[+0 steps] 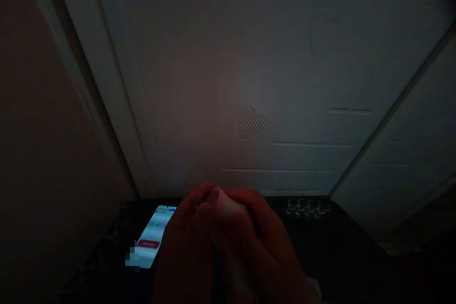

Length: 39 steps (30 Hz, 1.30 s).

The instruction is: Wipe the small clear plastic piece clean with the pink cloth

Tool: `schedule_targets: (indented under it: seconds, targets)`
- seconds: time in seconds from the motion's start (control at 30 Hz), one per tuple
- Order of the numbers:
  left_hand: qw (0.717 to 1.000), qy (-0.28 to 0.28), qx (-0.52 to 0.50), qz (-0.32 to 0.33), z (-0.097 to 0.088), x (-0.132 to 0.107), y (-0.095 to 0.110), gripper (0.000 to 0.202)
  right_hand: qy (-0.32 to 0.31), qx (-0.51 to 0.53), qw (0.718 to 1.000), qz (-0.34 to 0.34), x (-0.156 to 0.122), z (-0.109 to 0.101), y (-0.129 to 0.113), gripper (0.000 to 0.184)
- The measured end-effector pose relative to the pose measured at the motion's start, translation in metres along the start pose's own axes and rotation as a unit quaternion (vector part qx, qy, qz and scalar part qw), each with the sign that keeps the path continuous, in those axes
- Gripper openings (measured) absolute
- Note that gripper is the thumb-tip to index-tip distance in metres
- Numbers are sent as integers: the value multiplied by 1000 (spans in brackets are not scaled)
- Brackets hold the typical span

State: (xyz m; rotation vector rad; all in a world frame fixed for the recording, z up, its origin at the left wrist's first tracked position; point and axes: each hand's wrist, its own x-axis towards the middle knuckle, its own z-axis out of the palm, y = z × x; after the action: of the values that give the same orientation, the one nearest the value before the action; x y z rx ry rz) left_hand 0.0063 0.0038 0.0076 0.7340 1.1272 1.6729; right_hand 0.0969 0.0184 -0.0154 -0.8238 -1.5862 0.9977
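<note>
The bare right hand (274,237) curls its grip around a white, soft-looking bundle (231,206) above the black desk (335,251), probably for steadiness; the bare left hand (187,232) meets its tip, but its hold I cannot tell.

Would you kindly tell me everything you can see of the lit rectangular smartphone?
The smartphone with a glowing pale-blue screen lies face up, slanting, on the dark surface. A red rounded bar crosses its lower part; lettering is unreadable. The bare left hand hides part of its right edge; contact is unclear.
</note>
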Motion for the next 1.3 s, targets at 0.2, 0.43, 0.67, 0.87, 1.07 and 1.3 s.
schedule_targets:
  seconds: [0.2,0.43,0.67,0.87,1.07,1.3]
  targets:
    - [993,-7,-107,-54,2,2,-2,25,10,-24,1000,-7,2,-4,6,20]
    - [993,-23,-102,-58,-2,4,-5,27,-2,-13,1000,20,4,-4,4,18]
    - [994,-5,-85,-64,0,3,-3,29,-20,-24,999,33,4,-2,5,18]
    - [995,-14,-82,-58,-7,8,-11,33,-25,-80,996,38,4,-1,9,21]
    - [995,0,-81,-50,-3,7,-11,33,-26,-103,994,7,5,-2,12,21]
    - [995,22,-84,-48,3,4,-4,28,-53,-92,994,7,4,-4,5,18]
